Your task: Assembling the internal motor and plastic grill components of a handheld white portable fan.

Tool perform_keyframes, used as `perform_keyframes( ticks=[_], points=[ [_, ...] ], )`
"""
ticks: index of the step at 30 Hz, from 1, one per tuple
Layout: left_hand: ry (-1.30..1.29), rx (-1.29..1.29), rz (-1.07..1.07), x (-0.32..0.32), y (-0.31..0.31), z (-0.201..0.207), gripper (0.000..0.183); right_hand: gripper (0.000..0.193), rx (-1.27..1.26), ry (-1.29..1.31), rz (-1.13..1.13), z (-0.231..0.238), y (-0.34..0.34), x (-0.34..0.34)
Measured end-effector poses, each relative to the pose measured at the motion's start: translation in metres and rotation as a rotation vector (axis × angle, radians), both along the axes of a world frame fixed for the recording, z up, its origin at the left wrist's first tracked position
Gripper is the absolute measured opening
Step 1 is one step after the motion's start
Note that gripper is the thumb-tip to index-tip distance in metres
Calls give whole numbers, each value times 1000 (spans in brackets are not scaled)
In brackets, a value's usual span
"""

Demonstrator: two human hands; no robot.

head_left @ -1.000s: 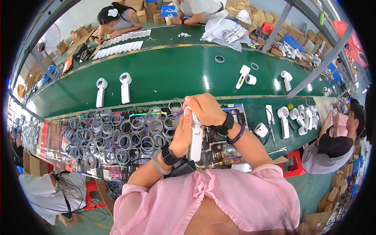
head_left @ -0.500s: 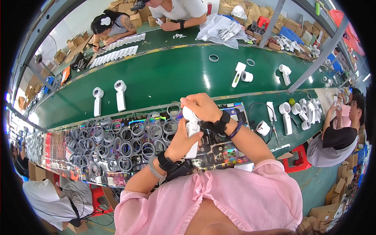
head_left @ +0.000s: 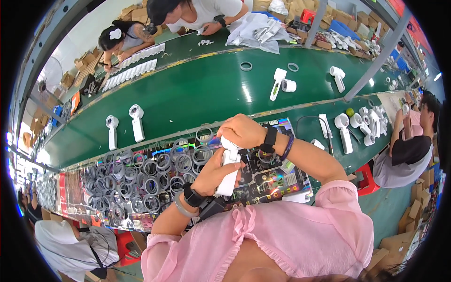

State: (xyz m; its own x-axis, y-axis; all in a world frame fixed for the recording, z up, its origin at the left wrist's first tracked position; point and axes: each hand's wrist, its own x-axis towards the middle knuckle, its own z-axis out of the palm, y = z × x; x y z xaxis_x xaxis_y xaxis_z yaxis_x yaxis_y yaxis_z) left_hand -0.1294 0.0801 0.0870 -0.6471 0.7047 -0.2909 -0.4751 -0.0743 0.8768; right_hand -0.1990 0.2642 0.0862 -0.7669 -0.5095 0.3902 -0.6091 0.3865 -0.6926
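Observation:
A white handheld fan (head_left: 228, 184) is between my two hands, its handle slanting down toward my chest. My left hand (head_left: 211, 174) is wrapped around the handle, with the thumb lying across its front. My right hand (head_left: 242, 131) closes over the round head at the upper end and hides most of it. Just left of my hands, many grey plastic rings (head_left: 151, 186) lie spread in a loose pile on dark printed sheets (head_left: 268, 181). One grey ring (head_left: 204, 134) lies close to my right hand's fingertips.
Beyond the sheets runs a green conveyor belt (head_left: 197, 89) carrying several white fans (head_left: 136, 123) and two rings (head_left: 245, 66). More white fans (head_left: 344, 134) stand at right beside a cable. A metal post (head_left: 376, 58) rises there. Co-workers sit across and to both sides.
The view has shifted slightly. The fan's handle shows more fully below my left hand, while both hands keep their grip. The co-worker across the belt leans further forward.

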Motion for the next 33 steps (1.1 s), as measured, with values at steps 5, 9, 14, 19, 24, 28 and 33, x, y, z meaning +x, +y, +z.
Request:
perform_keyframes(
  ticks=[5,9,14,19,24,28,33],
  points=[
    [10,-125,44,-19,-6,-11,37,47,124,-209,-49,-6,0,-18],
    [-9,-136,91,-70,-35,-18,38,45,-115,-232,-152,-37,18,-50],
    [36,-179,338,-176,-93,-50,33,34,50,338,-788,-84,103,-102],
    [-30,-317,670,-264,-176,-123,31,58,225,175,-1417,-93,173,-124],
    [277,-538,791,-284,-205,-148,15,56,286,-158,-1325,-111,205,-125],
    [299,-672,942,-278,-209,-147,17,48,263,-291,-1156,-102,205,-135],
    [240,-389,825,-205,-111,-61,50,37,-144,-267,-842,-69,178,-108]
  ],
)
